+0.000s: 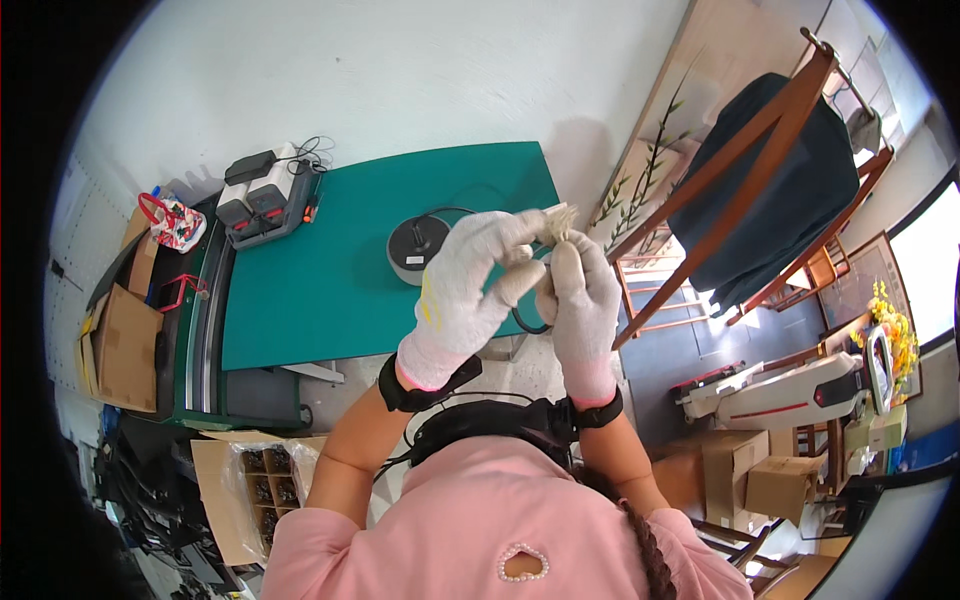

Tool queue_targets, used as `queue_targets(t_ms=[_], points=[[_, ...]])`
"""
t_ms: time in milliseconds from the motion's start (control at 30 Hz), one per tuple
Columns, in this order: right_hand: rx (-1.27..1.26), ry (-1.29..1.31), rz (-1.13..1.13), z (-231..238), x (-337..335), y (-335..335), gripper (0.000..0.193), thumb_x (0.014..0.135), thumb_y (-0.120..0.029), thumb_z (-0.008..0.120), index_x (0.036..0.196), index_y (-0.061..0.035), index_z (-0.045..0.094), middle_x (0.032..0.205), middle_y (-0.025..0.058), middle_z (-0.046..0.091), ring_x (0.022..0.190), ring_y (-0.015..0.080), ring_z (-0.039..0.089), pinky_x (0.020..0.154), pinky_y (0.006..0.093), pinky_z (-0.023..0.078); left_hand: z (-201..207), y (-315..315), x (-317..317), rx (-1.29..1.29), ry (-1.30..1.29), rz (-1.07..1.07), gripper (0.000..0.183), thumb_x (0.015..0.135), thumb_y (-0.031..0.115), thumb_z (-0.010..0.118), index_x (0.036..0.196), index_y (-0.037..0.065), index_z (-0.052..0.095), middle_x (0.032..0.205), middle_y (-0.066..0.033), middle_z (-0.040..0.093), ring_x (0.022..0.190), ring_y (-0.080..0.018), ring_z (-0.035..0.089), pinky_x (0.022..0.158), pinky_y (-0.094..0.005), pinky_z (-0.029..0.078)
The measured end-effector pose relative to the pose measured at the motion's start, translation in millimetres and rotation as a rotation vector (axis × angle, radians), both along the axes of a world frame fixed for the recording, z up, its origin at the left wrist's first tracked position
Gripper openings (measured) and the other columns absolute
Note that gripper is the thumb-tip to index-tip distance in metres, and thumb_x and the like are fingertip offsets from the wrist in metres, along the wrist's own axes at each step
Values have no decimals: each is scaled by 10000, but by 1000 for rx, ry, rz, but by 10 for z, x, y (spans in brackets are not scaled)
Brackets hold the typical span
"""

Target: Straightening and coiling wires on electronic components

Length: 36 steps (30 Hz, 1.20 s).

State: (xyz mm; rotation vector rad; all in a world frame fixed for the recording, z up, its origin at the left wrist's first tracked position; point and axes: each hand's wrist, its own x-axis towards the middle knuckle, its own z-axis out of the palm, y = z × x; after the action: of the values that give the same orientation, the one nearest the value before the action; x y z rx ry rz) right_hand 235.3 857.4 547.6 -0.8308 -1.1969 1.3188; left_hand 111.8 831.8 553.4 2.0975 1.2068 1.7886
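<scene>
Both my hands wear white gloves and are raised together over the right part of the green table. The fingers of my left hand (462, 285) are closed at a pale, crumpled bundle (562, 218), perhaps plastic; its exact kind is unclear. My right hand (585, 310) pinches the same bundle from below with thumb and forefinger. Left of my hands, a round grey-and-black device (417, 248) with a short post on top stands on the table. Its black cable (450, 210) runs behind my left hand, and a loop shows below my fingers.
The green tabletop (320, 280) lies before me. At its far left stands a white-and-grey machine (265, 200) with black cords. An open cardboard box (225, 490) with dividers is at lower left. Right of the table is a wooden rack (790, 110) with dark cloth.
</scene>
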Motion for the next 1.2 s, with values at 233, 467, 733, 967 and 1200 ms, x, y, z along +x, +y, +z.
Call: queue_targets(t_ms=[233, 467, 733, 967, 1200], points=[[-121, 164, 180, -112, 123, 88, 330, 933, -285, 411, 989, 7, 555, 632, -6, 494, 471, 12, 350, 416, 160, 244, 41, 143, 68, 44, -46, -14, 332, 782, 122, 642, 1097, 54, 562, 1051, -109, 562, 841, -237, 579, 696, -308, 491], [-236, 210, 429, -52, 179, 59, 504, 935, -445, 300, 908, 0, 534, 625, 47, 520, 419, 37, 309, 383, 187, 221, 109, 339, -62, 135, 280, 39, 396, 743, 143, 666, 1118, 63, 570, 1050, -83, 562, 881, -207, 554, 780, -301, 452], [-140, 222, 427, -91, 162, 100, 422, 936, -334, 397, 1111, 40, 483, 763, 98, 582, 568, 102, 494, 523, 217, 393, -37, 402, -7, -335, -575, -321, 312, 818, 159, 651, 1089, 21, 584, 875, 15, 573, 797, -37, 512, 686, -180, 437], [-96, 299, 365, -132, 93, 108, 313, 936, -218, 430, 1093, 50, 472, 775, 106, 590, 601, 122, 528, 557, 231, 427, -2, 390, -40, -422, -518, -266, 382, 838, 92, 600, 1194, -10, 508, 800, 38, 493, 749, -52, 471, 710, -194, 436], [-95, 326, 90, -129, -8, 66, 250, 934, -139, 409, 1074, 57, 475, 854, 120, 622, 702, 136, 608, 590, 238, 497, -244, 272, -87, -283, -364, -70, 381, 830, 192, 619, 1156, 19, 523, 717, 21, 481, 652, -60, 442, 612, -201, 393]])
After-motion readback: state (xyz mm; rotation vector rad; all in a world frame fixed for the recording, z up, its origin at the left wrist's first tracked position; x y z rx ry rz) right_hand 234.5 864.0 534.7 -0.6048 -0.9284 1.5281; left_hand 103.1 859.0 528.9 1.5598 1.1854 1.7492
